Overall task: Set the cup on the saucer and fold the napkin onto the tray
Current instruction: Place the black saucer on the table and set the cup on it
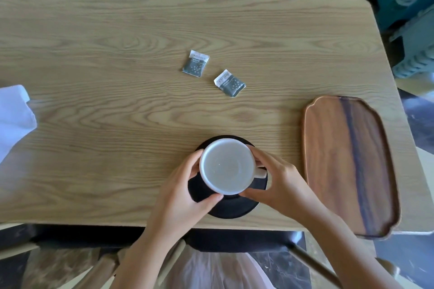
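Both hands cup the white cup [226,166] from either side: left hand [180,192] with fingers [195,162] curled round its left wall, right hand [279,185] curled round the handle side. Cup sits over the black saucer [234,209]; full contact cannot be told. Step in hand: seating the cup. Next, likely release, then reach far left for the napkin [14,119]. Tray [347,162] lies right, bare.
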A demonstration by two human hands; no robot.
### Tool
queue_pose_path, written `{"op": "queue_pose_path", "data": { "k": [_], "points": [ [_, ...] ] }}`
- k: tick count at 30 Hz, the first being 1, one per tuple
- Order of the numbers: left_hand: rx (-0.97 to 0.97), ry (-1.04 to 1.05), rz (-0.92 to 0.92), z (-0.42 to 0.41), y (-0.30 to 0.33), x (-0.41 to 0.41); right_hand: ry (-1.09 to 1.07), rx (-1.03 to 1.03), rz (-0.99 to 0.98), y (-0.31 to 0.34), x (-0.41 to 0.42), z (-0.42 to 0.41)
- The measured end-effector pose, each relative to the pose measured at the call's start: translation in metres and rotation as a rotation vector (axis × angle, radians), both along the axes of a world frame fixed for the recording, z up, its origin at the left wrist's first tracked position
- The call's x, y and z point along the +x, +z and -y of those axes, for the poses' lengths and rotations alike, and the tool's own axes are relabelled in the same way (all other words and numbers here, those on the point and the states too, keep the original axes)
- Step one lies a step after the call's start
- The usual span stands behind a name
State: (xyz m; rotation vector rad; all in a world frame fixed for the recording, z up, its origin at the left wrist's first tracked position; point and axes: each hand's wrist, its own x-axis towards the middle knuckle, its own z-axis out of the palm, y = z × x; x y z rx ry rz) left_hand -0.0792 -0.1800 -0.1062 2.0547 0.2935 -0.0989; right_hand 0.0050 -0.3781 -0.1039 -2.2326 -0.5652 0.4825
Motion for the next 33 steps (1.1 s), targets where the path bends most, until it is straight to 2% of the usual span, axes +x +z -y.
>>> {"op": "queue_pose_path", "data": {
  "k": [7,11,20,33],
  "points": [
    [0.09,-0.013,-0.03,0.001,0.0,-0.004,0.039,-0.048,0.061,-0.005,-0.004,-0.001],
    [0.158,-0.01,-0.032,-0.001,0.005,-0.006,0.042,-0.059,-0.003,-0.003,-0.007,0.004],
    [0.115,-0.071,-0.051,-0.002,0.008,-0.006,-0.109,-0.06,0.068,0.005,-0.015,0.01],
    [0.114,0.076,0.051,0.008,0.008,-0.022,-0.079,0.03,0.026,0.012,-0.008,0.008]
  ]
}}
